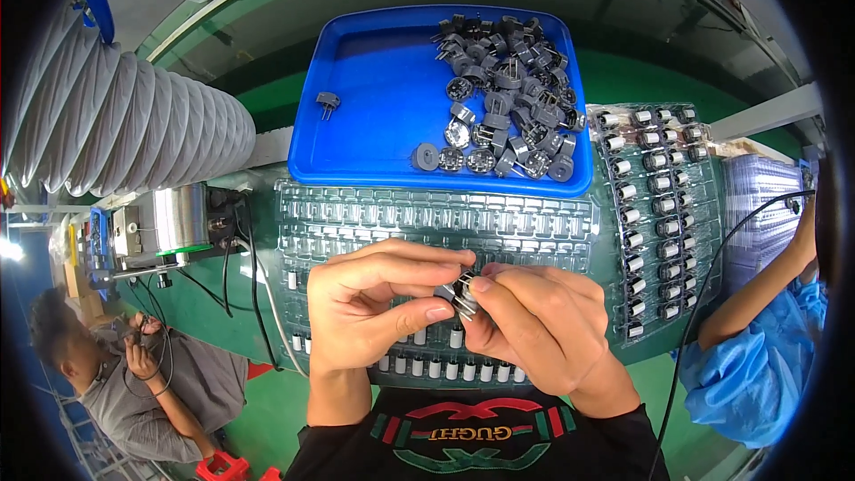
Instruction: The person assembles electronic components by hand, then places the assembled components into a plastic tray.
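Observation:
Both my hands meet just beyond my chest, over a clear plastic tray [436, 229]. Between thumb and fingertips, my left hand [365, 307] grips one side of a small dark part with metal pins [463, 289]. My right hand [552, 325] pinches the other side, its fingers covering much of that part. A light, rounded surface shows between the fingertips, but I cannot tell whether it is a separate piece. Under and below my hands, small silver-and-black cylinders [451, 370] stand in a row in the tray pockets.
Beyond the clear tray, a blue bin [374, 160] holds a heap of dark round pinned parts [512, 80]. On the right lies another tray of cylinders [663, 205]. A ribbed duct [134, 125], a wire spool [181, 218] and cables are left. People sit on both sides.

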Demonstrator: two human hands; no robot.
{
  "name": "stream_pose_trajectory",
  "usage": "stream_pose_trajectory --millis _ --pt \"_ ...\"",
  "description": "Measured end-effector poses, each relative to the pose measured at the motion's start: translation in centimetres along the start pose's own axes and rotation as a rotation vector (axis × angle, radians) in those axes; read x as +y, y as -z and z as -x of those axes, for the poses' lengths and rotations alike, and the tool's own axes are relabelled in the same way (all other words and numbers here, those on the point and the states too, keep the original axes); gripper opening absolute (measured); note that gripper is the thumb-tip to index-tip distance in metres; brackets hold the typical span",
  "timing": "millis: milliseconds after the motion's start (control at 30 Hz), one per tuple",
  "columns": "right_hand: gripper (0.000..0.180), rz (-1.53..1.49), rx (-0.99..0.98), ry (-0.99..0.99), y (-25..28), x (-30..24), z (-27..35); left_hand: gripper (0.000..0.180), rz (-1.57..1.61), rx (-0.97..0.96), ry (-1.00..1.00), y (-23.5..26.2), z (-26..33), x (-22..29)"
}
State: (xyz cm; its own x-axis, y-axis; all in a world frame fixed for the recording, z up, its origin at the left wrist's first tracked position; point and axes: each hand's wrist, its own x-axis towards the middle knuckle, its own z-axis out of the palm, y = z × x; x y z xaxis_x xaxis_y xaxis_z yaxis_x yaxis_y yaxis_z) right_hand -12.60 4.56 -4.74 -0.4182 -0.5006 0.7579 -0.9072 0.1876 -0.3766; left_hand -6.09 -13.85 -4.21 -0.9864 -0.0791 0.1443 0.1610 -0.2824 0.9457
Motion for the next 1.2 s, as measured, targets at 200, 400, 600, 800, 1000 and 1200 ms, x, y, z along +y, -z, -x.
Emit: stream_pose_trajectory --millis 200,400,600,800,1000,1200 --pt "0.029 0.018 0.0 0.013 -0.22 0.01 0.07 0.034 -0.05 0.009 -0.042 0.04 -0.08 -0.21" --pt "0.024 -0.073 0.035 0.028 -0.26 -0.02 -0.02 0.03 0.075 0.003 -0.075 0.08 0.07 -0.48" --pt "0.023 -0.182 0.108 0.018 -0.19 -0.19 0.12 0.031 0.022 0.009 -0.009 -0.59 0.06 0.15" --pt "0.023 -0.148 0.113 -0.009 -0.18 -0.28 0.17 0.027 0.201 0.02 -0.069 -0.3 0.27 -0.6" --pt "0.023 -0.19 0.106 -0.033 -0.03 -0.3 0.04 0.029 0.093 0.034 -0.004 -0.6 0.28 0.01" --pt "0.022 -0.21 0.096 -0.038 -0.01 -0.39 -0.06 0.029 0.127 0.05 -0.006 -0.89 0.25 0.16"
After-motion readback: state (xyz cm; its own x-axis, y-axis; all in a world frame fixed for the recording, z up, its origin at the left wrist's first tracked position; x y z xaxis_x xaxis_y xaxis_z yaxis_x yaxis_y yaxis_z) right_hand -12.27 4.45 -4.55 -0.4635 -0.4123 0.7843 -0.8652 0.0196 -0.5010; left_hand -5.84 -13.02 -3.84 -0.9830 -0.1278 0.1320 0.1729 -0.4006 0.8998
